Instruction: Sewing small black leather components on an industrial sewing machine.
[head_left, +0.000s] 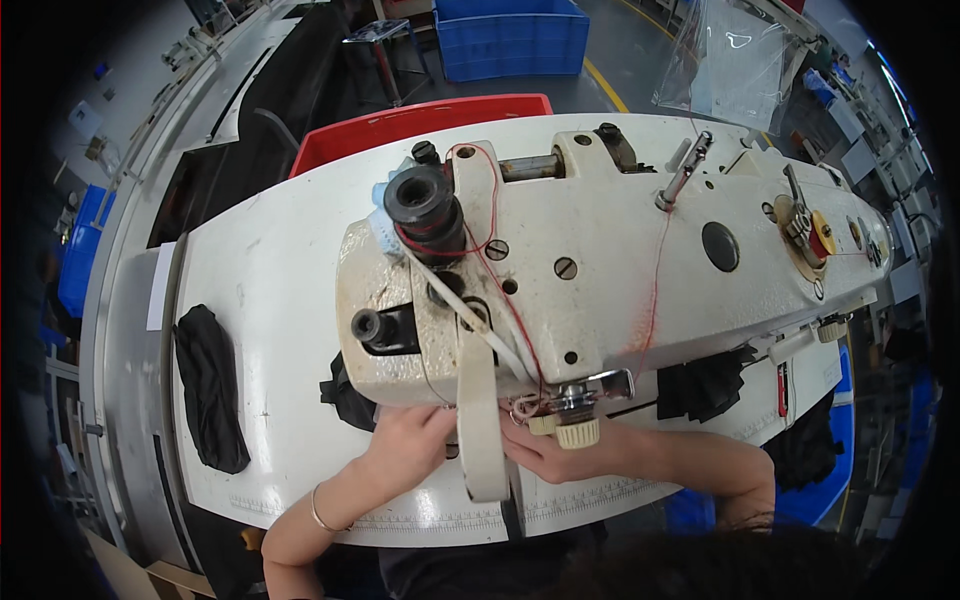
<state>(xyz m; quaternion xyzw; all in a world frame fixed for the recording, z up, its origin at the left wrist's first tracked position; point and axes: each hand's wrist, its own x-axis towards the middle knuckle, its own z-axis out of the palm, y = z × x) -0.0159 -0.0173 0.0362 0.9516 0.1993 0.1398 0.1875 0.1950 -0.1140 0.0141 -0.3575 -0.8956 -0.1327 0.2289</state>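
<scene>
A white sewing machine [610, 290] with red thread spans the middle of the white table [255, 370]. At its lower left, my left hand [405, 445] reaches under the head, fingers bent together at the needle area; what they hold is hidden. My right hand [550, 455] is opposite it, just right of the vertical white guard [483, 440], its fingertips hidden behind the guard and a knurled knob [577, 432]. A piece of black fabric [350, 395] shows beside my left hand, another dark bundle [700, 385] lies right of my right hand, and a folded black piece [210, 390] lies at far left.
A red bin [360, 130] stands behind the table, a blue crate [510, 45] and metal stool [385, 40] beyond. A red-handled tool [782, 390] lies at the right edge, beside a blue bin [835, 480] with black fabric. A metal rail runs along the left.
</scene>
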